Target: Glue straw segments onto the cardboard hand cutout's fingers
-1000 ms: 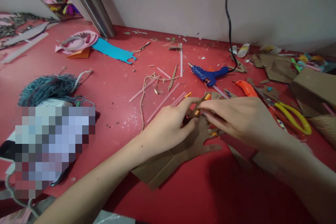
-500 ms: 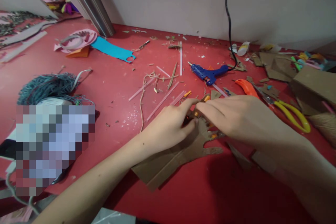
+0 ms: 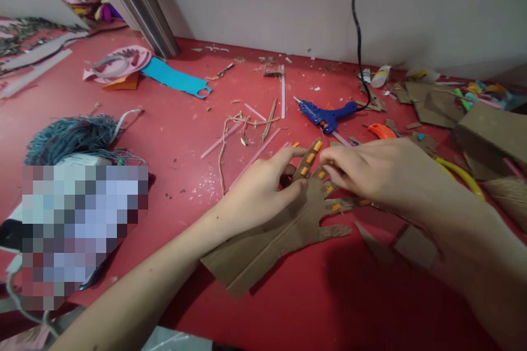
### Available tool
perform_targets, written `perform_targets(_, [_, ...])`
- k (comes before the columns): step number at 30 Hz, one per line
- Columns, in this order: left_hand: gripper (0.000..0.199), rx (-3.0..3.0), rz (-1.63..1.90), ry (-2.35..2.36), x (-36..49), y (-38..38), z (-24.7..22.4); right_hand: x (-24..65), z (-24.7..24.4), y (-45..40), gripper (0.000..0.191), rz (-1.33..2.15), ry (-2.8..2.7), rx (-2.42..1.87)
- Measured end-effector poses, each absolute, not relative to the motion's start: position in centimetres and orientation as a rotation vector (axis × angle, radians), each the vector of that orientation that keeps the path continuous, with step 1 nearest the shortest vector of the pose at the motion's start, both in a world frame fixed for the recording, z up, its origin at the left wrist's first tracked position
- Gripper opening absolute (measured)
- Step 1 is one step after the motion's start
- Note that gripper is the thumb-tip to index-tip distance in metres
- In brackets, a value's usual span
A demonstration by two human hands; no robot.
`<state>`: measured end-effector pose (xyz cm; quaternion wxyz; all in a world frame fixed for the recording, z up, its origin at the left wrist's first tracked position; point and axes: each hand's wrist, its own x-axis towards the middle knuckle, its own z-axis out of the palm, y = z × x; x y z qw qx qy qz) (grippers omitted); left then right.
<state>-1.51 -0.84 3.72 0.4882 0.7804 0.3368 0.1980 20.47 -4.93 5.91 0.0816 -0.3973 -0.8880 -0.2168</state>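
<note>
A hand-shaped cardboard cutout (image 3: 284, 230) lies slanted over the red table, its cut fingers pointing up and right. Short orange pieces (image 3: 312, 158) sit along several of those fingers. My left hand (image 3: 272, 181) grips the base of one cardboard finger between thumb and fingers. My right hand (image 3: 358, 167) is closed at the neighbouring cardboard finger, its fingertips pinched near an orange piece; whether they hold the cardboard itself is hidden. Beyond the hands rests a blue glue gun (image 3: 325, 115) with a glue stick in its back.
Scissors with yellow handles (image 3: 461, 175) lie partly behind my right arm, near an orange-handled tool (image 3: 382, 131). Pink sticks (image 3: 283, 93), twine (image 3: 222, 162) and cardboard scraps (image 3: 436, 104) are scattered about. Left are teal yarn (image 3: 74, 137) and a blurred-out object (image 3: 82, 230). A metal cylinder (image 3: 144, 11) stands behind.
My right hand has shifted off the cardboard finger my left hand grips, to the neighbouring one. The orange pieces on the gripped finger are now uncovered.
</note>
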Motion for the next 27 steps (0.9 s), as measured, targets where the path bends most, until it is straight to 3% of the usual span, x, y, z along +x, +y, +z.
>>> perform_targets(8, [0.044, 1.841, 0.51, 0.829, -1.5, -0.7, 3.8, 22.3, 6.2, -4.5, 0.023, -0.791, -2.46, -1.38])
perform_targets(16, [0.039, 1.712, 0.517, 0.827, -1.6, -0.3, 3.5, 22.6, 6.8, -4.3, 0.003, 0.042, -1.917, -1.471])
perform_targets(23, [0.042, 1.487, 0.503, 0.801, -1.7, -0.1, 3.3, 23.1, 7.6, -4.3, 0.013, 0.206, -1.823, -1.452])
perform_targets(27, [0.042, 1.397, 0.502, 0.816, -1.6, 0.0, 3.3, 23.4, 8.7, -4.9, 0.005, 0.271, -1.912, -1.456])
